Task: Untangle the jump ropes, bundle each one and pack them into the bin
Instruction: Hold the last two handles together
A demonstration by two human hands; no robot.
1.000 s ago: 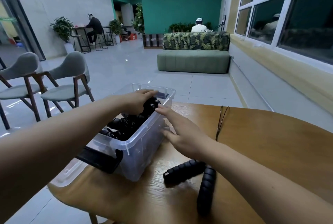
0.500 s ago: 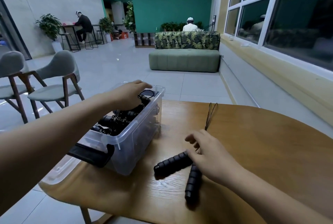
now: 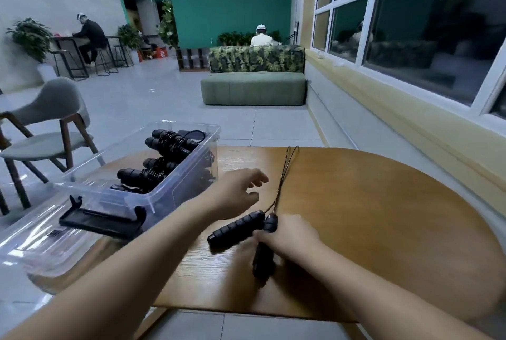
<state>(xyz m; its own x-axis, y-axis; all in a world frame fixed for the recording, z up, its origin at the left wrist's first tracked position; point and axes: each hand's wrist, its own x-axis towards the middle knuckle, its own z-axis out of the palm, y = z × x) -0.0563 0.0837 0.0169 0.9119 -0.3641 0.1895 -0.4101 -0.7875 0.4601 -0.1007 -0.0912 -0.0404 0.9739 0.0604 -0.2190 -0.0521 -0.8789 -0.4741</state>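
Two black ribbed handles [image 3: 237, 228] of one jump rope lay on the wooden tabletop [image 3: 383, 216], its thin dark cord [image 3: 284, 172] running away in a long narrow loop. Right hand [image 3: 290, 238] had its grip closed around the nearer handle. Left hand [image 3: 235, 194] hovered just above the other, fingers loosely spread. Bundled ropes [image 3: 161, 159] sat in the clear bin [image 3: 180, 191] at left.

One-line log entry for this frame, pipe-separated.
stage: last rope pickup | right hand: gripping one handle of loose jump rope on table | left hand: open, empty | bin: holds bundled ropes
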